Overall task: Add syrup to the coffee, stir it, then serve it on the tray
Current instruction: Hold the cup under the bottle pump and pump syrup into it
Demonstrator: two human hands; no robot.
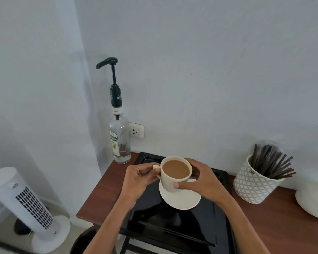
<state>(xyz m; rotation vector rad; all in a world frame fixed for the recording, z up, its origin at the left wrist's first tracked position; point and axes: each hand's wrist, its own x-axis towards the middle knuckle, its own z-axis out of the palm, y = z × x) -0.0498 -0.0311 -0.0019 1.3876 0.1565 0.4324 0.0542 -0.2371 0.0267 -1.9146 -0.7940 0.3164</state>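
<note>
Both hands hold the white coffee cup (174, 177) over the black tray (206, 217) on the wooden worktop (283, 226). The left hand (139, 177) pinches its handle; the right hand (202, 182) wraps its far side. Whether the cup touches the saucer (182, 199) on the tray, I cannot tell. The syrup pump bottle (119, 136) stands behind the tray's left corner, and the patterned pot of stirrers (255, 180) stands right of the tray.

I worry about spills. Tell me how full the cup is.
Nearly full. The coffee sits just below the rim of the cup, which both hands hold upright over the saucer.
</note>
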